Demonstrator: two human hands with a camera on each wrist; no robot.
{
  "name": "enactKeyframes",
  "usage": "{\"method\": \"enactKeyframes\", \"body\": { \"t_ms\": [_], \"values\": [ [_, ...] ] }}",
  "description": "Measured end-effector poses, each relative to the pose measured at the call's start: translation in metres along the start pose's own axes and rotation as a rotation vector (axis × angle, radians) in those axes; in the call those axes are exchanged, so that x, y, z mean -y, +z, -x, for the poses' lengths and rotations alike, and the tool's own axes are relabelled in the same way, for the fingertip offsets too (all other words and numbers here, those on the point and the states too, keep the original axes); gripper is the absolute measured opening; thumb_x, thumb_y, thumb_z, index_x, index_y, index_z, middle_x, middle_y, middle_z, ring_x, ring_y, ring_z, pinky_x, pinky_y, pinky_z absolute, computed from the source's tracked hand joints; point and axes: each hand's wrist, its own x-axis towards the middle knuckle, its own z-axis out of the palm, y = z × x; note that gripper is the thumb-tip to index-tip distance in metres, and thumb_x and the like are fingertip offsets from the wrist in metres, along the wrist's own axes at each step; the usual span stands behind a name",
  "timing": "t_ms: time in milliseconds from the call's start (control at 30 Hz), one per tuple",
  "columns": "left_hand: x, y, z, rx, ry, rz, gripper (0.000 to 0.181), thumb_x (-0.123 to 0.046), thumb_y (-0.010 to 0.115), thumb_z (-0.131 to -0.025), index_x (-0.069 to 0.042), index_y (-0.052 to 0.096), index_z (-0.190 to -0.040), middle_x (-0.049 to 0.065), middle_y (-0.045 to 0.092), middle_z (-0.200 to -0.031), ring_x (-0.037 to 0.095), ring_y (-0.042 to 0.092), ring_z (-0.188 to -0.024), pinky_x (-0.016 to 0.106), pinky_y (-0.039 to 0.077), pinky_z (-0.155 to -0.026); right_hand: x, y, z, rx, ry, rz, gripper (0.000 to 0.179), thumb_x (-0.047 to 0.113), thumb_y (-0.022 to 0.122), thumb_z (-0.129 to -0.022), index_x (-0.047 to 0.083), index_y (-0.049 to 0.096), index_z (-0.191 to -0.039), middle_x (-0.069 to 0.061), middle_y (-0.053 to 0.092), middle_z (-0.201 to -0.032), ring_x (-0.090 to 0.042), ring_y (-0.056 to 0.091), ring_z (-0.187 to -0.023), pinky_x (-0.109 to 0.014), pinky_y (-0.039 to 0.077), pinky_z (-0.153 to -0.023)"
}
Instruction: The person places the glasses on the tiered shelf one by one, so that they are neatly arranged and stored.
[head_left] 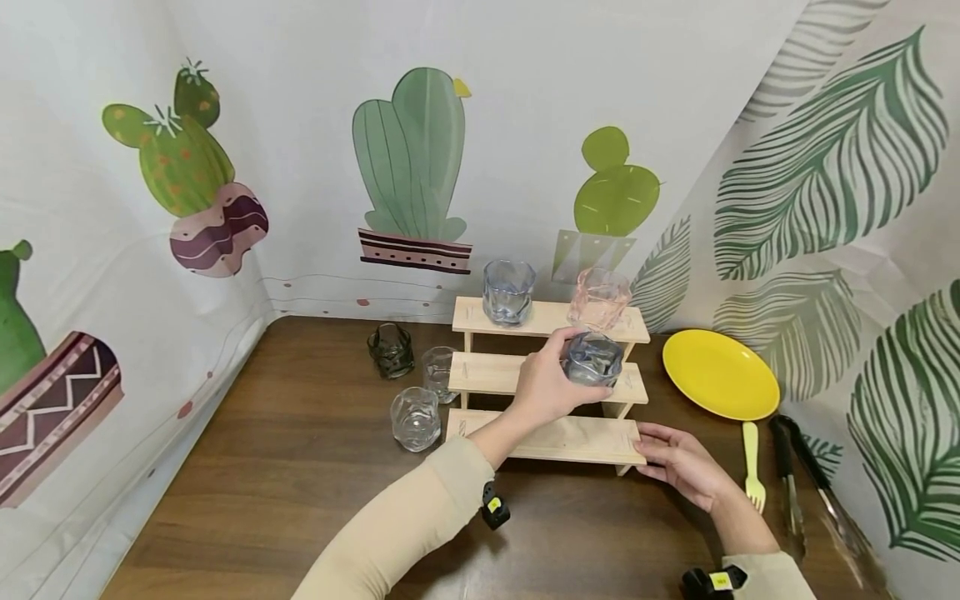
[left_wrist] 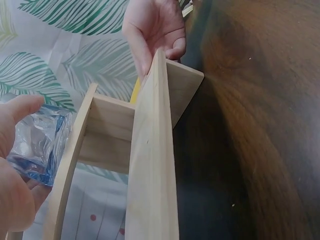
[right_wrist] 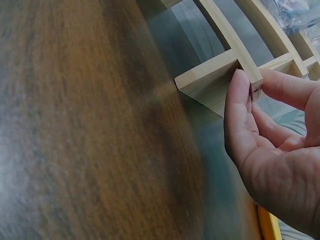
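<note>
In the head view my left hand (head_left: 547, 379) grips a blue-tinted glass (head_left: 592, 360) at the right part of the middle step of a three-step wooden stand (head_left: 555, 437). The left wrist view shows the glass (left_wrist: 37, 142) at the step's edge, with thumb and fingers around its sides. My right hand (head_left: 686, 462) pinches the right end of the lowest step; in the right wrist view its thumb and fingers (right_wrist: 237, 100) lie on both faces of that board (right_wrist: 227, 37). On the top step stand a pale blue glass (head_left: 508, 292) and a pink glass (head_left: 600, 297).
Left of the stand are a dark glass (head_left: 391, 350) and two clear glasses, one nearer (head_left: 416, 418) and one by the middle step (head_left: 439, 374). To the right lie a yellow plate (head_left: 720, 373), a light green fork (head_left: 752, 467) and black-handled tongs (head_left: 787, 475). A printed cloth (head_left: 315, 167) hangs behind.
</note>
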Motion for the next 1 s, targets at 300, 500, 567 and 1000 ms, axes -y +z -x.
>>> {"method": "enactKeyframes", "body": {
  "t_ms": [300,500,567,1000],
  "values": [
    [-0.002,0.010,0.000,0.006,0.002,-0.031,0.094,-0.041,0.097,-0.070,-0.025,0.049,-0.149,-0.005,0.069,-0.128,0.015,0.065,-0.112,0.031,0.053,-0.092,0.001,0.001,-0.001,0.001,0.002,-0.001,0.069,0.010,0.060,-0.105,-0.016,0.020,-0.154,-0.004,0.066,-0.120,-0.016,0.068,-0.102,-0.033,0.059,-0.087],
    [-0.003,0.012,0.001,0.010,0.010,-0.011,0.094,-0.040,0.096,-0.073,-0.025,0.044,-0.150,-0.002,0.068,-0.129,0.012,0.064,-0.113,0.031,0.052,-0.092,0.001,0.001,0.000,-0.002,0.005,-0.008,0.068,0.010,0.060,-0.105,-0.017,0.021,-0.154,-0.003,0.066,-0.119,-0.016,0.068,-0.102,-0.033,0.059,-0.087],
    [-0.002,0.011,0.002,0.011,0.017,-0.013,0.095,-0.041,0.096,-0.073,-0.024,0.042,-0.151,-0.001,0.068,-0.129,0.012,0.064,-0.114,0.031,0.052,-0.092,0.001,0.001,-0.001,-0.002,0.007,-0.008,0.068,0.010,0.060,-0.105,-0.016,0.021,-0.154,-0.004,0.066,-0.119,-0.016,0.068,-0.102,-0.033,0.059,-0.087],
    [0.005,-0.019,0.023,0.057,0.073,-0.027,0.098,-0.049,0.093,-0.075,-0.020,0.040,-0.153,0.001,0.056,-0.141,0.021,0.057,-0.127,0.035,0.050,-0.101,0.002,0.000,0.000,-0.014,0.008,-0.005,0.069,0.009,0.061,-0.104,-0.017,0.021,-0.153,-0.003,0.066,-0.118,-0.016,0.068,-0.100,-0.033,0.059,-0.086]
  ]
}}
